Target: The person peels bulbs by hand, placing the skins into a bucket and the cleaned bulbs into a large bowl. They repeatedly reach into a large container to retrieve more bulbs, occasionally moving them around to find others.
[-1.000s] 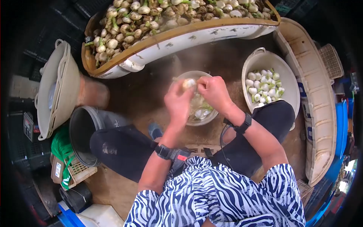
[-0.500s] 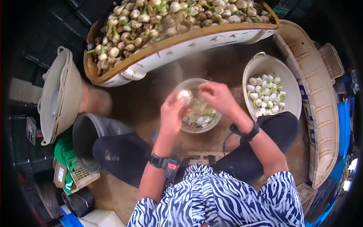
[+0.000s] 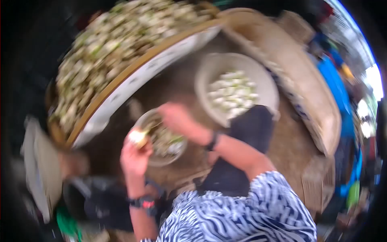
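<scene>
The view is blurred by motion. My left hand (image 3: 135,155) is closed round a pale bulb (image 3: 138,138) at the left rim of a small bowl (image 3: 163,162). Over the bowl's upper part is my right hand (image 3: 177,117), its fingers smeared, so what they hold, if anything, cannot be made out. Peelings (image 3: 161,139) lie in the bowl. To the right, a larger basin (image 3: 262,82) holds several white bulbs (image 3: 231,92) with green stems.
A long trough (image 3: 149,60) heaped with bulbs crosses the upper left. Another trough-like piece (image 3: 298,68) stands at the right. Stacked basins (image 3: 36,165) are at the far left, and a crate (image 3: 318,181) sits at lower right.
The whole view has turned to the right, so the bowl, basin and trough appear further left. My left hand still holds the bulb, and my right hand remains over the bowl.
</scene>
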Demonstrator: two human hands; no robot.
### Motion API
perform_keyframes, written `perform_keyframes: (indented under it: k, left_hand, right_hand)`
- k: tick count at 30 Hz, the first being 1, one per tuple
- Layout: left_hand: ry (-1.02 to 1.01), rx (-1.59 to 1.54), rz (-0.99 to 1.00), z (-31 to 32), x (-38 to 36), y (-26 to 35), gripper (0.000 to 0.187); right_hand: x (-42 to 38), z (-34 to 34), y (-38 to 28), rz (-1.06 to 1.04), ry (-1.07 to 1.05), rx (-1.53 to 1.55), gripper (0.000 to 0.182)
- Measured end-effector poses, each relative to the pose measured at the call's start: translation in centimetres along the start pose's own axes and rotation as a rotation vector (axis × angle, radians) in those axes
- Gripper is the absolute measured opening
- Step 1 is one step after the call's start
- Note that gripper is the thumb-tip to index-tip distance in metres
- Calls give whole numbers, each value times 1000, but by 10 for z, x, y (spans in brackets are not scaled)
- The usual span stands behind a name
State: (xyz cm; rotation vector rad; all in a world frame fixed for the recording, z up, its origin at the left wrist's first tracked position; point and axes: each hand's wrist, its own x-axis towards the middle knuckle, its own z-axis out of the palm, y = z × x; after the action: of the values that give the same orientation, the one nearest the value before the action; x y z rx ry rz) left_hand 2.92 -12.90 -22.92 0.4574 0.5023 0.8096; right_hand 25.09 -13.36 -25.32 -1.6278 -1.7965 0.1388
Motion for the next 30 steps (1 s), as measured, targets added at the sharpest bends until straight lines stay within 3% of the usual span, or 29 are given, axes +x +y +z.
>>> perform_keyframes:
  k: [4, 10, 16, 20, 22, 24, 30]
  left_hand:
    - [118, 88, -10, 5, -1, -14, 44]
    - [61, 162, -62, 9, -2, -15, 45]
    - [130, 276, -67, 9, -2, -22, 46]
    - [76, 355, 17, 12, -1, -21, 51]
    - [83, 286, 1, 15, 1, -17, 52]
    - [95, 222, -12, 14, 2, -15, 53]
    - [112, 341, -33, 8, 2, -21, 52]
  right_hand:
    - [9, -33, -56, -273, 44, 407, 12]
    - [1, -32, -55, -257, -248, 308, 13]
    - [-7, -21, -55, -251, -238, 142, 11]
    - [-1, -25, -46, -170, -252, 269, 11]
    - [3, -29, -40, -119, -322, 505, 16]
    - [1, -28, -43, -188, -294, 483, 11]
    - [-11, -20, -50, -365, -304, 40, 10]
